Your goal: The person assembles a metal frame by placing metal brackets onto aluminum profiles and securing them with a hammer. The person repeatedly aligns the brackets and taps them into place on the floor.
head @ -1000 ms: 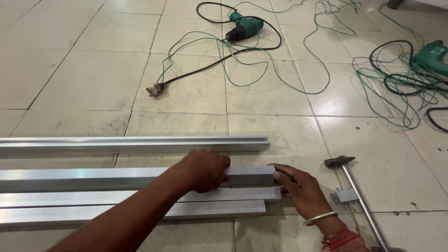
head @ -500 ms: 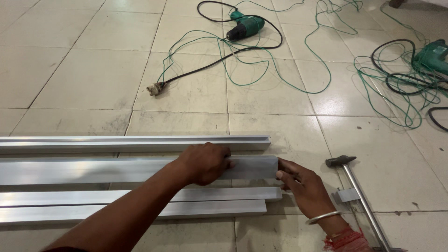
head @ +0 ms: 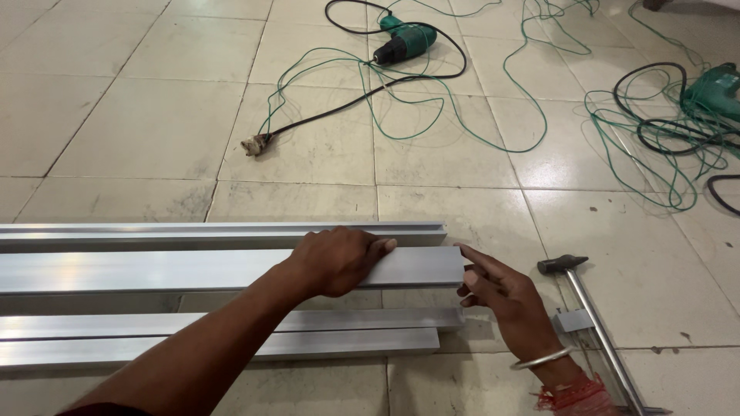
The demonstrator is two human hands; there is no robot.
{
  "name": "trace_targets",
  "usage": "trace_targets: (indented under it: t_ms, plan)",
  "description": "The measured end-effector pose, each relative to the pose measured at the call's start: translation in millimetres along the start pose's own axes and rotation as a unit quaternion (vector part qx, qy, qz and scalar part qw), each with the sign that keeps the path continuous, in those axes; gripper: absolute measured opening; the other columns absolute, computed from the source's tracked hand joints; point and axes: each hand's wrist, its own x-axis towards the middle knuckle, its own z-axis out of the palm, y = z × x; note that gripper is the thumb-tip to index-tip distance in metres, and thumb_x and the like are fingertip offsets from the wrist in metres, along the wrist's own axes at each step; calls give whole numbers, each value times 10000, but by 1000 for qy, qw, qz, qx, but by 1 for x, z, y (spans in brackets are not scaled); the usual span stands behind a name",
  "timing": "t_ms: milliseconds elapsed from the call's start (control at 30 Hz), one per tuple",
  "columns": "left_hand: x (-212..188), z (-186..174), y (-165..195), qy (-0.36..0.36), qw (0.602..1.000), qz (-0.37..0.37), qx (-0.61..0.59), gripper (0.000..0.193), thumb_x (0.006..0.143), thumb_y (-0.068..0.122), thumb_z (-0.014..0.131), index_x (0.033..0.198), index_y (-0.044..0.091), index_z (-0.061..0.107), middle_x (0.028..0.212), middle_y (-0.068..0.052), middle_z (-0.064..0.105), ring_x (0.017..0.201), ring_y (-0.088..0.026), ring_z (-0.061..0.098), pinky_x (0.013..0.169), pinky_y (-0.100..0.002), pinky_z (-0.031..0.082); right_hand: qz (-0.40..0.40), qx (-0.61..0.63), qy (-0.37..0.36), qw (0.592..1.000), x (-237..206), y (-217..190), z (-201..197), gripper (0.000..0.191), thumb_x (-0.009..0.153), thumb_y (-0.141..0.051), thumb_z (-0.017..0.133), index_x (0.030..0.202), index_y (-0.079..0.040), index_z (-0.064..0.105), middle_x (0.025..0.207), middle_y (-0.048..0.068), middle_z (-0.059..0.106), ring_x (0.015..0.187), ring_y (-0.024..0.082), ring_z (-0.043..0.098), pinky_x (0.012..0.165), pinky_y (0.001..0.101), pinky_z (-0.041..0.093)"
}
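Tiled floor (head: 154,131): aluminium profiles (head: 154,347), drills (head: 405,42), hammer (head: 593,323).

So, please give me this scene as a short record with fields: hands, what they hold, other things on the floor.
left hand: left hand grips the aluminium bar from above, near its right end
right hand: right hand at the bar's end face, fingers spread; contact unclear
other bars: aluminium channel behind; two aluminium profiles in front
hammer: hammer lies right of the hands
drills: two green drills with tangled cables
surface: tiled floor
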Motion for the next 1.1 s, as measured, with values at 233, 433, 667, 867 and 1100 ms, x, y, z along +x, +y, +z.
trace_targets:
  t_ms: [233,433,667,867,1100]
  plan:
    - [-3,-8,-2,-21,1000,17,-12,855,1013,674,222,736,17,694,747,-169,696,802,-335,706,811,-520,544,-21,-56,-24,998,-1,-7,3,703,838,-252,729,1490,-82,527,1020,71,744,906,170,696,816,336,608]
    - [-2,-14,1,-84,994,-7,-67,919,833,847,406,1241,70,678,1175,-192,700,1147,-318,651,942,-502,502,-41,-21,-42,998,-3,-1,5,624,910,-276,678,1469,-33,549,945,71,715,801,145,626,724,291,553]
    - [-3,-15,-1,-90,993,68,-25,889,738,656,708,1390,69,565,1313,-183,663,1224,-338,634,1027,-451,504,33,-12,-16,999,1,6,5,635,929,-315,653,1475,-9,542,762,42,581,653,126,490,571,271,435]
    - [-1,-13,-7,-90,991,83,-60,814,848,678,584,1410,91,579,1352,-151,642,1277,-325,583,1062,-450,461,43,45,-15,998,4,7,4,597,924,-349,646,1395,16,618,748,13,556,661,88,492,536,256,405]
    - [-4,-14,-2,-123,988,45,-79,803,883,716,424,1423,142,583,1201,-119,724,1072,-263,690,943,-462,537,49,28,3,998,1,5,3,522,929,-408,647,1191,35,732,729,13,554,639,92,482,515,243,395]
